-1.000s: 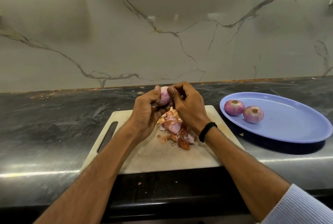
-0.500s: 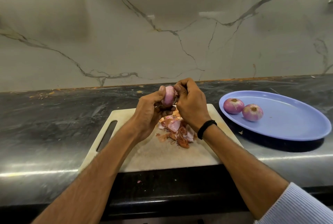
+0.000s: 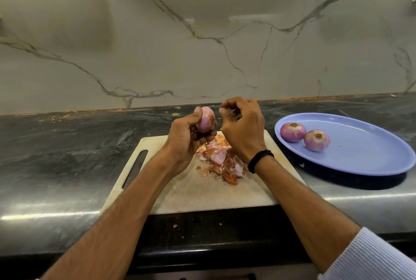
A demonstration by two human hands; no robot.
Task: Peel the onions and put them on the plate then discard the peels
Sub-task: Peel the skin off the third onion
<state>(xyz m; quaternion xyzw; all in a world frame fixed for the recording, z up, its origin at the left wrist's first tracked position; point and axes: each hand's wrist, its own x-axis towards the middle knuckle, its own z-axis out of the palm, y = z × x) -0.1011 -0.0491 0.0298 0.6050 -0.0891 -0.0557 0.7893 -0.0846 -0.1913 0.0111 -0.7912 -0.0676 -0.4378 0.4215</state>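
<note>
Nearest you, the cutting board (image 3: 202,196) lies along the front of the counter (image 3: 67,167), with its handle slot to your left. It works as your catch surface. The peels (image 3: 221,160) sit in one heap on its far half, right under your hands, so whatever comes off should land on the pile and not on the counter.

Above that heap, your left hand (image 3: 186,138) grips the onion (image 3: 206,118) with the thumb up one side and the fingers curled beneath. It holds the onion off the board and presents its pale pink flank to your other hand. Your right hand (image 3: 244,131) hovers just beside the onion without touching it, fingers curled in and thumb close to forefinger. You cannot tell from here whether they pinch a sliver of skin. The onion looks nearly bare, so it is probably close to done.

To your right, just beside the board, the plate (image 3: 364,162) holds two peeled onions (image 3: 293,132), touching each other near its left rim, with bare surface beside them for a third. Your own right forearm lies between the held onion and the plate. One stray scrap (image 3: 301,165) lies by the plate's near rim and will need collecting with the heap. Beyond everything, the marble wall (image 3: 202,43) closes off the back of the counter.
</note>
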